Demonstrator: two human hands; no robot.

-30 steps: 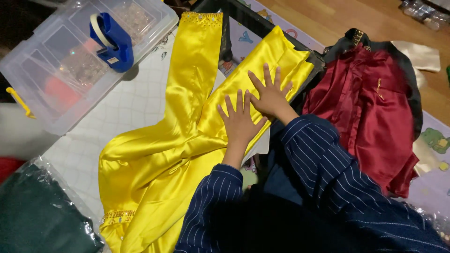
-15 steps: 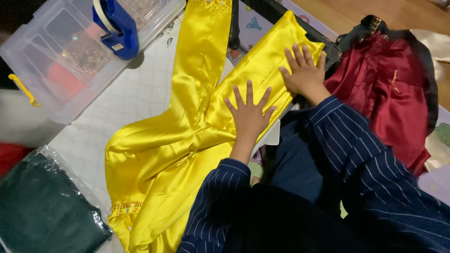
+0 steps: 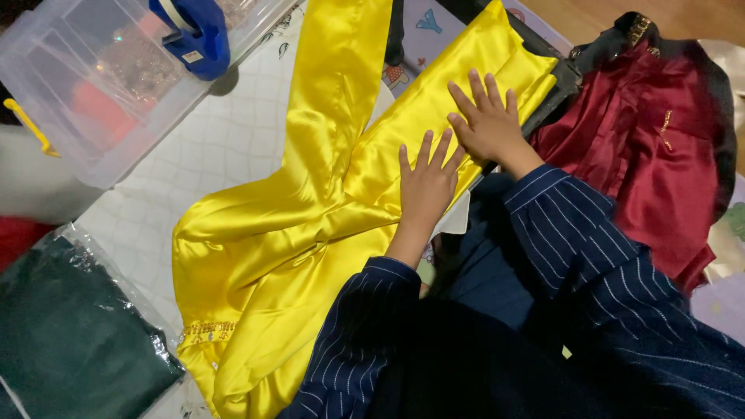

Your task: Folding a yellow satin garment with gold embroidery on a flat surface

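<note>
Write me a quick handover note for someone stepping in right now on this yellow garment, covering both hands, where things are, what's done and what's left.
Left hand: flat, fingers spread, pressing the yellow satin garment near its middle.
Right hand: flat on the same garment's folded upper section, close beside the left hand.
Garment lies on the white quilted mat; one long part stretches up toward the clear plastic box, the other is laid over and held down.
Done: one section laid over and pressed flat.
Left: lower part with the beaded trim looks rumpled and unfolded.
Nearby: dark red garment to the right, bagged dark green fabric lower left.
</note>
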